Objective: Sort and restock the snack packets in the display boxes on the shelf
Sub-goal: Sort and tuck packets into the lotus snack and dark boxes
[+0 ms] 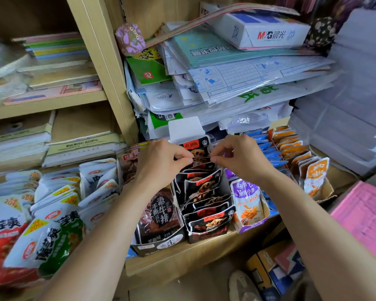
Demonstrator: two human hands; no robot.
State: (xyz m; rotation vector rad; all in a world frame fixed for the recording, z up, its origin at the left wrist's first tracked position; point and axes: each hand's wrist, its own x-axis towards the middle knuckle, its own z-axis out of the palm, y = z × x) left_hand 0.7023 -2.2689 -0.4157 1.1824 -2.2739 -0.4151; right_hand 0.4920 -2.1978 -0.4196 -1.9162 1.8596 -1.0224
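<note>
Head view: left hand [159, 161] and right hand [241, 157] each pinch the top edge of a black snack packet [201, 160], thumb and forefinger closed on it, at the back of the black display box [206, 234], which stands at the shelf's [182, 257] front edge.

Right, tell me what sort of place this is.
Likely a small stationery shop that also sells snacks: wooden shelving holds display boxes of snack packets, piled notebooks and an M&G paper ream. The left hand and right hand pinch one black packet.
</note>
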